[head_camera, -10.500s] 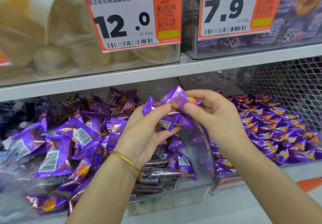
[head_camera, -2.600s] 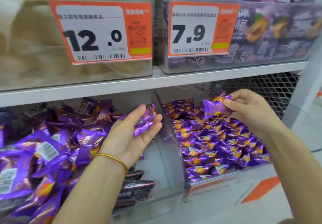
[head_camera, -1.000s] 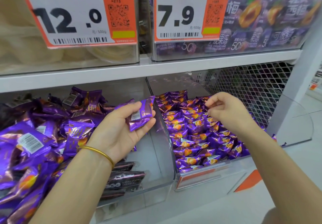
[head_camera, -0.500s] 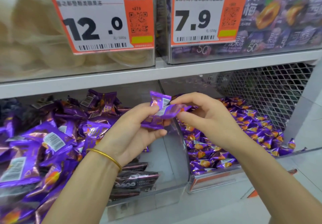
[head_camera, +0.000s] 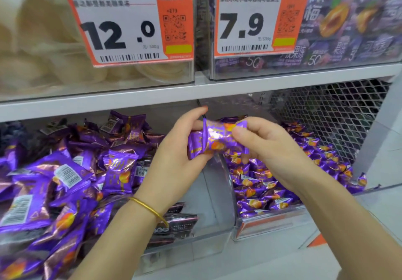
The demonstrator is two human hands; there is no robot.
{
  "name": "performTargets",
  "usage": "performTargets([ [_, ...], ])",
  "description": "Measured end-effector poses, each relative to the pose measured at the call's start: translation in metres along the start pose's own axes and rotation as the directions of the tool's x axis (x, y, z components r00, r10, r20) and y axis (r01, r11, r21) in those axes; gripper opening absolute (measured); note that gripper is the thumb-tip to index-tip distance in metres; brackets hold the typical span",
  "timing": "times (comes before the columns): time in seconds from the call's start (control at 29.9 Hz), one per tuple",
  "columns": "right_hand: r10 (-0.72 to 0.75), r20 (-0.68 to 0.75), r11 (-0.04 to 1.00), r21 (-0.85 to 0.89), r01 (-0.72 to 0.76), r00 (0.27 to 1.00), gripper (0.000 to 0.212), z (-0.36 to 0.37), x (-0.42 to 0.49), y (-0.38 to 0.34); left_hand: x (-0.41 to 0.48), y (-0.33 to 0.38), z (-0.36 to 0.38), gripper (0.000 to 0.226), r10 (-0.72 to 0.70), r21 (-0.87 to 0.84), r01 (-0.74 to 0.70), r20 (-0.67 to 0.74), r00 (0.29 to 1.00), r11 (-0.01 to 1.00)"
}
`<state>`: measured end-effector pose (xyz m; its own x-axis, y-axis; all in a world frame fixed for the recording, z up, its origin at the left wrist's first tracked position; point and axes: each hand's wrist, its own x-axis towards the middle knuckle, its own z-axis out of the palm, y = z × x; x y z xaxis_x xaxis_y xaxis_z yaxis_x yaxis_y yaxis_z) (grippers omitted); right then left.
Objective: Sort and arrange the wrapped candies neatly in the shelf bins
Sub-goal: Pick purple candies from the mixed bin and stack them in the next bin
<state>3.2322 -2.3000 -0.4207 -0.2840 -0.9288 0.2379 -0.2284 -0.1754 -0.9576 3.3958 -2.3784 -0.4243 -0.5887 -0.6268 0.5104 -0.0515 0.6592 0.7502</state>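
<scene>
Purple foil printed with an orange fruit: that is the small bundle of wrapped candies point(head_camera: 214, 141) you hold between both hands, just above the clear divider point(head_camera: 225, 184) that splits the two lower bins. Your left hand point(head_camera: 174, 155) curls round the bundle's left side with the thumb up at its top edge. Your right hand point(head_camera: 269, 149) pinches the right end of a wrapper between thumb and fingers. It looks like at least two pieces, but I cannot tell the exact count.

The step appears to be drawing one piece off the bundle. Hold the rest firmly in the left hand so nothing slips down beside the divider, and pull with the right by the crimped end, not the middle, so the foil stays smooth.

The small candies point(head_camera: 256, 192) in the right bin point(head_camera: 272, 221) lie in rows with the fruit print up, and your pieces seem to match them. Set each one print up, in line with its neighbours, filling a gap without stacking.

The left bin point(head_camera: 185, 251) holds larger purple packets point(head_camera: 65, 175) in a jumble, some with the barcode up, and a few dark wrappers point(head_camera: 180, 221) at its front. Those will likely need sorting too.
</scene>
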Motion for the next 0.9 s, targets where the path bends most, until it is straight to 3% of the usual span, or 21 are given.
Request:
performTargets([
  [0.13, 0.049, 0.019, 0.991, 0.123, -0.051, 0.999, 0.023, 0.003, 0.000, 0.000, -0.001, 0.003, 0.004, 0.065, -0.102, -0.319, 0.137, 0.124, 0.987, 0.938],
  [0.23, 0.032, 0.052, 0.982, 0.185, -0.041, 0.998, 0.020, 0.001, -0.001, -0.002, -0.002, 0.005, 0.004, 0.050, -0.121, -0.436, 0.171, 0.141, 0.983, 0.884],
  [0.4, -0.002, 0.112, 0.981, 0.193, -0.020, 0.994, 0.030, -0.006, -0.004, -0.007, 0.001, 0.004, 0.007, 0.031, -0.076, -0.366, 0.092, 0.059, 0.995, 0.926],
  [0.64, -0.061, 0.122, 0.998, -0.005, 0.062, 0.991, 0.035, -0.029, -0.012, -0.014, 0.004, 0.010, 0.025, 0.034, 0.009, -0.198, -0.004, 0.023, 1.000, 0.980],
  [0.8, 0.052, -0.047, 0.995, -0.077, -0.056, 0.998, 0.043, -0.078, -0.019, -0.009, 0.010, 0.006, 0.033, 0.035, -0.054, -0.203, 0.037, -0.077, 0.996, 0.979],
  [0.9, 0.223, -0.020, 0.939, -0.264, -0.220, 0.975, 0.046, -0.099, -0.025, 0.006, 0.011, 0.002, 0.031, 0.036, -0.107, -0.209, 0.081, -0.114, 0.988, 0.975],
])
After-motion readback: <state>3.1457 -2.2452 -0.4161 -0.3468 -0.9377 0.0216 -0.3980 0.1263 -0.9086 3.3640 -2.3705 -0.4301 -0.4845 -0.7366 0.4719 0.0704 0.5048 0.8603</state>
